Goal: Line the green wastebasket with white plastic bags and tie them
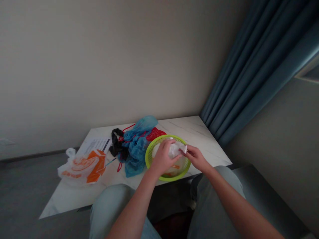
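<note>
Over a yellow-green plastic basket (148, 155), both hands hold a crumpled white plastic bag (175, 149). My left hand (163, 154) is closed around the bag's left side, fingers curled over its top. At the other end, my right hand (195, 157) pinches the bag's right edge between thumb and fingers. Inside the basket, below the hands, lies more whitish plastic with orange print (176, 167); the hands hide part of it. Touching the basket's left side is a heap of crumpled blue plastic bags (137, 149), with a red bag (156, 133) behind the rim.
A black plastic bag (116, 142) lies left of the blue heap. Farther left, a white bag with orange print (83, 167) rests by a printed sheet (96, 145) and a thin blue stick (111, 161). The marble-patterned table (184, 124) meets the wall; a blue curtain (249, 66) hangs right.
</note>
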Demonstrator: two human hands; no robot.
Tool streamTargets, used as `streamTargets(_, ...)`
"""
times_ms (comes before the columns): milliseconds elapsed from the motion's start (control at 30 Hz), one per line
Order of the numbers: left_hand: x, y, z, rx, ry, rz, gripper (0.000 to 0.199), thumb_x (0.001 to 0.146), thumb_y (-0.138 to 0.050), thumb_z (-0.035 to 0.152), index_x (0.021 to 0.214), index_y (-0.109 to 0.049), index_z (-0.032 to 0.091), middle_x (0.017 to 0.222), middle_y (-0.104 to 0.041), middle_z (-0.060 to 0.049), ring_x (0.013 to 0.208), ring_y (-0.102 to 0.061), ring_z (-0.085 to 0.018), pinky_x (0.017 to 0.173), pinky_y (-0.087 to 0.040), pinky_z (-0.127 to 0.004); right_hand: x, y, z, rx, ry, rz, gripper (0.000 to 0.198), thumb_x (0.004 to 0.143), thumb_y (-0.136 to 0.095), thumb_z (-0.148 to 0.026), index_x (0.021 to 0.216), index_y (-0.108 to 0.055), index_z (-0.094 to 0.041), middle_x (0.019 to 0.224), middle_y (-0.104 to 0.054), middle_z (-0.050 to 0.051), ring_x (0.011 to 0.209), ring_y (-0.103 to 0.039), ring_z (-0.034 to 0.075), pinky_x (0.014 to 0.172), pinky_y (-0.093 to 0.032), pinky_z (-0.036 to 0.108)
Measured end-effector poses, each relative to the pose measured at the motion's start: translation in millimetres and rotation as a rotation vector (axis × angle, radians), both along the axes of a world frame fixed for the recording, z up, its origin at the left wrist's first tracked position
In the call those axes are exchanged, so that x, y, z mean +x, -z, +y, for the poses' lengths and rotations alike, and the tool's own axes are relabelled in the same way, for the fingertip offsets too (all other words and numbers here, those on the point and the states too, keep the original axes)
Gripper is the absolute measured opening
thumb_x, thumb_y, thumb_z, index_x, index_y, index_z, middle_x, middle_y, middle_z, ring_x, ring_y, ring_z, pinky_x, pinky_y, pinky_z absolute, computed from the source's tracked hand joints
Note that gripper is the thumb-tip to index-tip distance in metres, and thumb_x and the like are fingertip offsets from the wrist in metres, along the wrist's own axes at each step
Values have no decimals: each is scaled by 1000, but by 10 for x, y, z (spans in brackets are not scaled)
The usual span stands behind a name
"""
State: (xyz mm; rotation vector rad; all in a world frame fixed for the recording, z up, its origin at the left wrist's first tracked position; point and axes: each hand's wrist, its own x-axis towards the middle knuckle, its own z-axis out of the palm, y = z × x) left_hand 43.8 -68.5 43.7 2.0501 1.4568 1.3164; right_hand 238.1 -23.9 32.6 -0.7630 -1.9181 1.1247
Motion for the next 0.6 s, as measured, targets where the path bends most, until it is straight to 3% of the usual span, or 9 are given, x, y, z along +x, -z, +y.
streamTargets(200, 123, 59, 17, -37, 137, 65, 39, 83, -65, 16, 120, -57, 26, 118, -65, -6, 114, -58, -25, 102, -44, -46, -7, 99, 22, 3, -35, -56, 15, 90, -54, -26, 91, -67, -18, 86, -67, 4, 82, -59, 20, 78, -47, 32)
streamTargets(467, 188, 96, 43, -186, 32, -72, 32, 79, -63, 11, 108, -64, 25, 103, -69, -6, 99, -61, -25, 91, -46, -41, -29, 53, -26, -3, -73, -147, 21, 84, -58, -22, 105, -61, -19, 90, -66, 4, 82, -57, 20, 76, -46, 31)
streamTargets(600, 229, 137, 70, -227, -35, -219, 23, 82, -59, 12, 100, -66, 25, 97, -70, -5, 95, -64, -24, 88, -46, -38, -94, 98, -38, -9, -4, -118, 28, 81, -57, -17, 109, -54, -20, 93, -61, 3, 81, -56, 18, 75, -46, 30)
